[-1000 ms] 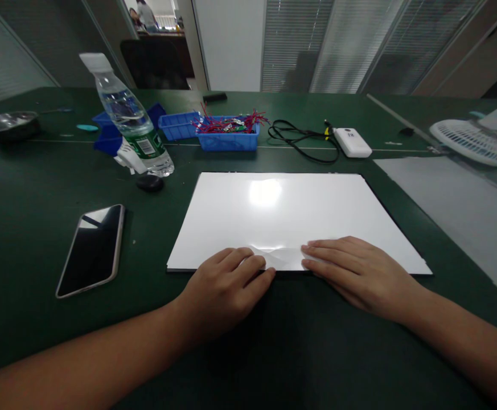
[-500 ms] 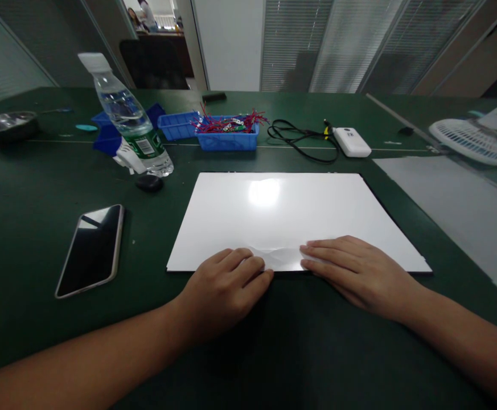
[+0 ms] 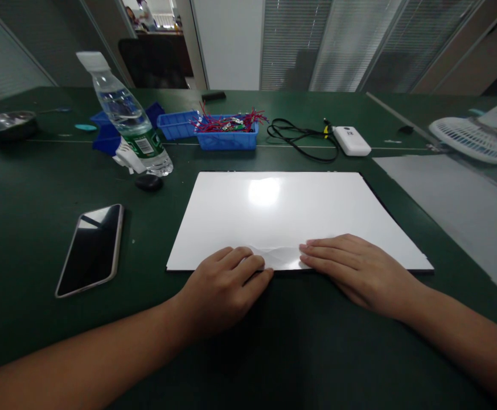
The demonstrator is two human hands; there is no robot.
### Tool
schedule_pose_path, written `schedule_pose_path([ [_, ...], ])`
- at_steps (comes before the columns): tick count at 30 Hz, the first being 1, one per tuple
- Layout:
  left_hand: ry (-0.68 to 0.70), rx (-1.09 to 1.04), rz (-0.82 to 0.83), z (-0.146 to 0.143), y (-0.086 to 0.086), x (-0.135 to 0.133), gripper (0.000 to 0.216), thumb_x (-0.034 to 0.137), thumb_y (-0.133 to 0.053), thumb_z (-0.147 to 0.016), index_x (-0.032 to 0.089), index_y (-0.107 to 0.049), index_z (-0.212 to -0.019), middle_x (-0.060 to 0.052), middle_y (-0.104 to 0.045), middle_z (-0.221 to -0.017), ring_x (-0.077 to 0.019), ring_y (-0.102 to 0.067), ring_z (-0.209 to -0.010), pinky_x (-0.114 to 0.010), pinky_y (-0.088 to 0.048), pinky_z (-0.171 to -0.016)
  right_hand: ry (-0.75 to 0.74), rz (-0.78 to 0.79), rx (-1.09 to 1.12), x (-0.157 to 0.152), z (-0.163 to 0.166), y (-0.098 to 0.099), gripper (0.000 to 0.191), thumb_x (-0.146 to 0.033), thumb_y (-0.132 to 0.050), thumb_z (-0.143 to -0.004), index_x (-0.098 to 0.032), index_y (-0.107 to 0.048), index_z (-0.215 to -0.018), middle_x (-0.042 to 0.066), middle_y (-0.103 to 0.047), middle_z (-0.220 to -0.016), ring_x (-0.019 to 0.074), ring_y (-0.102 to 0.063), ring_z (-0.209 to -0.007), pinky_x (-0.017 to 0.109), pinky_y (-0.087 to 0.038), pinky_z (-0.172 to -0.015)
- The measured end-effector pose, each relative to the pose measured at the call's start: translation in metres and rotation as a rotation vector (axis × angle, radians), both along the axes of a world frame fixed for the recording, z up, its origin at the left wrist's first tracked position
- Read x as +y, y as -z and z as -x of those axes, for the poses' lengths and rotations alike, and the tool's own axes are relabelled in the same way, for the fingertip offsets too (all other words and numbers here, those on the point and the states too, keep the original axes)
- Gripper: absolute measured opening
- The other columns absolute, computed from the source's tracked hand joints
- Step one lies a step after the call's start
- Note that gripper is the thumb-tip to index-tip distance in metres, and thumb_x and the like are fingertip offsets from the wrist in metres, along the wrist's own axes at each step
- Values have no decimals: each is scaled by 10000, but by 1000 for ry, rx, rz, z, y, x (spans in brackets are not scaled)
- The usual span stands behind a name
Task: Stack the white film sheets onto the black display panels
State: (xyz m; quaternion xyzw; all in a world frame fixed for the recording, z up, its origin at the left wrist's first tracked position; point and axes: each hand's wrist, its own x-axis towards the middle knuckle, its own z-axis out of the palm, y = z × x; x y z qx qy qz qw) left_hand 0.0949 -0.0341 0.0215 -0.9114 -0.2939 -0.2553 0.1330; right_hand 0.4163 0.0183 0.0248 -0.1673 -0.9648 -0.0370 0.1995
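A glossy white board (image 3: 291, 210) lies flat on the green table (image 3: 38, 228) in front of me. Both hands rest on its near edge. My left hand (image 3: 225, 287) lies palm down with fingers stretched flat and close together, the fingertips on the board's edge. My right hand (image 3: 354, 270) lies flat too, fingers pointing left onto the board. Between the two sets of fingertips the white surface shows a small wrinkle (image 3: 280, 253). Neither hand holds anything.
A black phone (image 3: 91, 249) lies at the left. Behind it are a tilted water bottle (image 3: 131, 122), a small black object (image 3: 148, 182), blue trays with red wires (image 3: 226, 130), a black cable (image 3: 302, 139), a white box (image 3: 351, 140). A white fan (image 3: 472, 139) and grey sheet (image 3: 453, 210) are at right.
Hands and board stay nearly still; the view shifts only slightly.
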Motion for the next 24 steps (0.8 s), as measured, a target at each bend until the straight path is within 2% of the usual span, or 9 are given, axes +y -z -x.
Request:
schedule_pose_path([
  [9,3,-16,-1,0,1,0,206,139,-581,-1075,150,-786,-1099,-62,-803,-1026,-231,-753,-927,-370,-652,-786,-1,-6,31,-1,3,-1,290,-149,-677,-1035,-140,-739,-1318,150,-768,-1389,280,-749,-1241,448,-625,-1016],
  [19,12,-9,8,0,-2,1,213,131,-572,-1081,149,-784,-1070,-60,-797,-993,-215,-751,-912,-358,-656,-788,-19,-4,57,-2,4,-1,273,-121,-700,-1015,-163,-774,-1274,138,-780,-1364,267,-754,-1217,426,-623,-1006],
  [24,16,-7,5,0,-2,1,215,135,-571,-1085,154,-785,-1082,-57,-798,-993,-208,-751,-909,-353,-656,-788,1,-4,-2,2,-3,-1,384,-171,-661,-1048,-199,-711,-1428,114,-762,-1412,260,-729,-1273,425,-591,-1038],
])
